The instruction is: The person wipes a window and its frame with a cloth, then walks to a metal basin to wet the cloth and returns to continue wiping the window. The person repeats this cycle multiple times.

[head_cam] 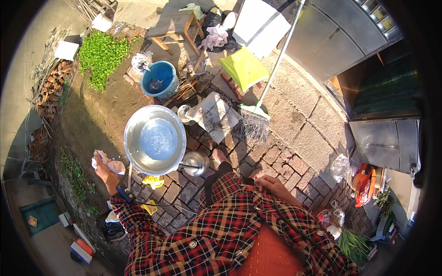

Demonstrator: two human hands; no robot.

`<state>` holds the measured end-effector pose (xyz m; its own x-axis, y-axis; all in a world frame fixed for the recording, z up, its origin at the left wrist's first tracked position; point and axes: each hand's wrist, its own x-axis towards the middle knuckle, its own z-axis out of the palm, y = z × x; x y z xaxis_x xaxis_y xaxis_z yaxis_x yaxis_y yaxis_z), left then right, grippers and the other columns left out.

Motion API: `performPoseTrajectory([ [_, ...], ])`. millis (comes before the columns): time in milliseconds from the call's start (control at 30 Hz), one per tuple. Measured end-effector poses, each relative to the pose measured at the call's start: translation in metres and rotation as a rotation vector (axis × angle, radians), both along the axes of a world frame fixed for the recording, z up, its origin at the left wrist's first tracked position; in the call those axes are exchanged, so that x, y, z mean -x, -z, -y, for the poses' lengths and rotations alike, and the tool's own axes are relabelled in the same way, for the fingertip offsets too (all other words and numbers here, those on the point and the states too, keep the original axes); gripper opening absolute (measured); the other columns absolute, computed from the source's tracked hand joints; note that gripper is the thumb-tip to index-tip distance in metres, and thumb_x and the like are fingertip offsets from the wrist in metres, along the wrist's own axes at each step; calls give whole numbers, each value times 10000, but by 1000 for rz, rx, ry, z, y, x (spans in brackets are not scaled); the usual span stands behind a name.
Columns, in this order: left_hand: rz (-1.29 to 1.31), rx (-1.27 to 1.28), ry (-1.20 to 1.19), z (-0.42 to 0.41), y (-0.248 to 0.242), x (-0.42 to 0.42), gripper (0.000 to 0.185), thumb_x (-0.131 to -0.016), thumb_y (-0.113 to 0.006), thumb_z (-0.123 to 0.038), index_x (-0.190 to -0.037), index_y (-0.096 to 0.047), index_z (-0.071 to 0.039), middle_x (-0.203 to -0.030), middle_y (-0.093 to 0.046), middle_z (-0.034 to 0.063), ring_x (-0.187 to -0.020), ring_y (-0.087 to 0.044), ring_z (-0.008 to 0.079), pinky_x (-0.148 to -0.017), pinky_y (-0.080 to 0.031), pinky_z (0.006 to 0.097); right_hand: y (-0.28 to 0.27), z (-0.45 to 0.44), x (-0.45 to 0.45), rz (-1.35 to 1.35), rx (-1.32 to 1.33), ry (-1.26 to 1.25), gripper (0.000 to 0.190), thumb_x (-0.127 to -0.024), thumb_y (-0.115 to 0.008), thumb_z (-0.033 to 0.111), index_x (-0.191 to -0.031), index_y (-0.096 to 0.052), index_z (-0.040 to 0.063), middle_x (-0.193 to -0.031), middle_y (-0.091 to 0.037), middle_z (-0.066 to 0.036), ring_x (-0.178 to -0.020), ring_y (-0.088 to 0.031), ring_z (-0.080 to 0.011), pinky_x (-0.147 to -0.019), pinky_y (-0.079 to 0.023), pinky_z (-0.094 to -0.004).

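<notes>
My left hand [106, 175] is out to the left over the soil, gripping a crumpled whitish-pink cloth [116, 166]. A wide metal basin [132, 139] with cloudy water in the bottom stands to the right of that hand. Close against the basin's lower right side is a metal kettle [201, 159]. My right hand [275, 188] is in front of my body at the edge of my plaid jacket [231, 196]. Its fingers are curled, and whether they pinch the jacket is hidden.
Beyond the basin are a blue bucket [143, 84] with a ladle, a wooden stool [169, 26] and a mop [255, 120]. Yellow wrappers [153, 181] lie on the brick paving [276, 157]. Metal doors [331, 38] stand at right; green plants [103, 51] grow at left.
</notes>
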<state>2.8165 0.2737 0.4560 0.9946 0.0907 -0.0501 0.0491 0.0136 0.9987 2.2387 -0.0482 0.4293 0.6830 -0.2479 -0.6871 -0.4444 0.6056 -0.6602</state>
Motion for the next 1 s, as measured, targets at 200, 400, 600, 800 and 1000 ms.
performPoseTrajectory([
  [200,-202,-497,512,45,7,28,254,-915,-673,-269,-1008,-629,-36,-941,-621,45,-757,-562,140,-660,-446,305,7,-4,115,124,81,178,356,-1033,-495,344,-1158,-640,43,-826,-630,14,-742,-556,-59,-674,-448,-210],
  [400,-656,93,1123,203,-5,123,332,-935,-602,-230,-1182,-546,-15,-1191,-608,144,-1035,-614,272,-939,-502,429,7,-9,237,135,212,377,416,-1036,-467,383,-1176,-633,28,-858,-642,-10,-790,-582,-85,-742,-472,-242],
  [600,-520,394,1363,428,-76,282,571,-937,-569,-109,-1458,-362,-2,-1418,-506,159,-1279,-514,298,-1088,-411,456,11,-18,316,132,230,606,452,-1037,-451,419,-1208,-614,34,-907,-644,-24,-823,-583,-99,-770,-477,-265],
  [800,-296,973,1431,610,-122,488,371,-955,-522,-138,-1282,-483,32,-1202,-566,158,-1142,-547,275,-1070,-411,472,7,-14,385,87,190,928,488,-1007,-504,472,-1194,-622,36,-885,-614,-12,-821,-548,-108,-776,-465,-278],
  [1000,-1413,1126,1860,740,-77,713,554,-942,-545,-285,-1371,-412,40,-1282,-525,191,-872,-563,209,-559,-485,305,-12,11,446,-49,192,1222,462,-1021,-491,445,-1165,-630,28,-865,-599,-20,-825,-544,-124,-794,-454,-284],
])
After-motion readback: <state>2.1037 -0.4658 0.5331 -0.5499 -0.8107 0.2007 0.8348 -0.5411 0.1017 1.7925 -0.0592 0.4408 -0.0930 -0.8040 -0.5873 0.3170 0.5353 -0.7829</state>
